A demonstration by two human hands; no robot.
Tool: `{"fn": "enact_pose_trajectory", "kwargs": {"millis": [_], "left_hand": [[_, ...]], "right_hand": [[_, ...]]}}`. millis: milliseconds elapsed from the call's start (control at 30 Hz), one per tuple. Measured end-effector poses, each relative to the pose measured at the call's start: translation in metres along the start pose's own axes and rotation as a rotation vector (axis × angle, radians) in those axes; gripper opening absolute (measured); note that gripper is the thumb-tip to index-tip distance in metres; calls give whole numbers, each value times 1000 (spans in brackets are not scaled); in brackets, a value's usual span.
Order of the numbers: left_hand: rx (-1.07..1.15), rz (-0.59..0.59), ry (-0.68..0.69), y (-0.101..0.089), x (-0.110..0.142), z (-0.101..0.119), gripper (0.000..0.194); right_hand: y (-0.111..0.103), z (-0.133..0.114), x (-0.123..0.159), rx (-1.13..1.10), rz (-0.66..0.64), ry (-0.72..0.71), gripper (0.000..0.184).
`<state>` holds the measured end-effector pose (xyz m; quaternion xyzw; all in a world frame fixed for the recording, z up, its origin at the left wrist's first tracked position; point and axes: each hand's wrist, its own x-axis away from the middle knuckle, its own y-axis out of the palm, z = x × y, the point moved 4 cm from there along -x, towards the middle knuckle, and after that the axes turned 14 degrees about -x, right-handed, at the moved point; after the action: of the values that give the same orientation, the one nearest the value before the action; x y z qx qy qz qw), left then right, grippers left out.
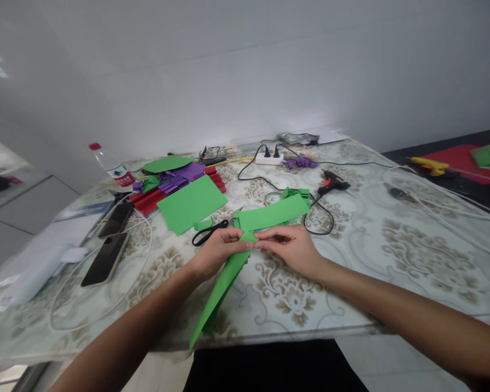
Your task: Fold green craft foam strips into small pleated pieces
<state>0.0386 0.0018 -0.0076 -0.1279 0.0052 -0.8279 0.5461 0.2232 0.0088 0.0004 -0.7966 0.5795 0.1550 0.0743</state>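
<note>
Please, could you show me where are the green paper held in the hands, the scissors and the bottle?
Held green paper (226, 280): head view, on its long lower part.
Scissors (220, 226): head view, on the black handle.
Bottle (122, 176): head view, on the label.

One head-worn view looks forward and down across the nearby table (363, 228).

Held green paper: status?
Left hand and right hand pinching held green paper near its far end. Paper looks folded. Close beyond: black-handled scissors, another green strip.
</note>
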Motion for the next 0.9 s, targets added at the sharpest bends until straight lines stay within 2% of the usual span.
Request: {"fn": "enact_pose_trajectory", "kwargs": {"millis": [267, 900], "left_hand": [[3, -1, -8, 1, 1, 2, 29], [1, -3, -3, 0, 0, 0, 27]], "right_hand": [[1, 1, 0, -2, -2, -1, 24], [0, 1, 0, 3, -1, -12, 21]]}}
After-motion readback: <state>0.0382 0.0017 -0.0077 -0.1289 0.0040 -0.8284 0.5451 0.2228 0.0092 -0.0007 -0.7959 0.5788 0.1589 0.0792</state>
